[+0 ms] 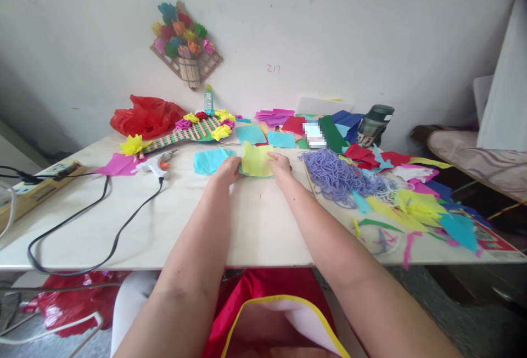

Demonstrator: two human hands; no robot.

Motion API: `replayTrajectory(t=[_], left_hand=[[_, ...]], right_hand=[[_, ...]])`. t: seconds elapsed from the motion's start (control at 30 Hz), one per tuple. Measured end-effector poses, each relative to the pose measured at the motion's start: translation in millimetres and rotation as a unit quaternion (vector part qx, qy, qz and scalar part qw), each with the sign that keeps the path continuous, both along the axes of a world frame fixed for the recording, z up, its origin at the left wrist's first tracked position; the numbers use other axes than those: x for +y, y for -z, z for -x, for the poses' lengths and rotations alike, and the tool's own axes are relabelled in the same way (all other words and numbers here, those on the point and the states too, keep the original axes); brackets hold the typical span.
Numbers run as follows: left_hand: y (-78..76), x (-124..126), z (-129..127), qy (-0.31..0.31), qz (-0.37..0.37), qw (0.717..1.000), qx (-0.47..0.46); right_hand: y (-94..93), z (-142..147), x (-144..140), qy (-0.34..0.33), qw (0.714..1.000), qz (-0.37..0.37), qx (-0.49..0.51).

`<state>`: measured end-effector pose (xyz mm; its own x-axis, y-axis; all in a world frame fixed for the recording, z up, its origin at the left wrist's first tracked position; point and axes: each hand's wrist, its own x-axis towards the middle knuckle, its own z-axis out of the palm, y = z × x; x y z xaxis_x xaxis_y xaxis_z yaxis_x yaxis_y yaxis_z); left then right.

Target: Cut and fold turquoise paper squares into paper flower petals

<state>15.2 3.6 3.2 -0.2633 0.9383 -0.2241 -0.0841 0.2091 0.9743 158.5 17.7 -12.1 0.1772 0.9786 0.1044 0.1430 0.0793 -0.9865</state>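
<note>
Pale wooden tabletop (255,226) strewn with coloured paper scraps at right, white wall behind, yellow paper square (256,160) pinched at centre by left hand (227,170) and right hand (280,167), fingers closed on its edges.

Yellow paper (256,160): a roughly square, slightly creased sheet, lying flat near the table's middle, pinched at its left and right edges; it overlaps a teal sheet (211,161) just to its left.
</note>
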Motion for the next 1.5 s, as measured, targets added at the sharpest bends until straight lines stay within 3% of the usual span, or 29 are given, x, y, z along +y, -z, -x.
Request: replayTrajectory(t=[0.33,0.53,0.83,1.13,1.5], left_hand=[[-8.2,-3.0,7.2,0.060,0.041,0.989,-0.126],[-10.6,-8.0,7.3,0.105,0.040,0.984,-0.141],[-3.5,-5.7,4.0,0.056,0.037,0.994,-0.092],[-7.8,-7.1,-1.5,0.027,0.054,0.996,-0.069],[-6.2,-6.4,0.0,0.029,0.032,0.995,-0.085]], right_hand=[[2.2,1.9,2.0,-0.001,0.998,-0.008,-0.067],[5.0,1.6,3.4,-0.008,0.997,-0.012,-0.077],[2.9,2.3,0.8,-0.009,0.995,-0.019,-0.099],[0.0,2.0,-1.7,-0.023,0.993,-0.013,-0.115],[2.2,-9.6,8.4,-0.004,0.956,-0.048,-0.288]])
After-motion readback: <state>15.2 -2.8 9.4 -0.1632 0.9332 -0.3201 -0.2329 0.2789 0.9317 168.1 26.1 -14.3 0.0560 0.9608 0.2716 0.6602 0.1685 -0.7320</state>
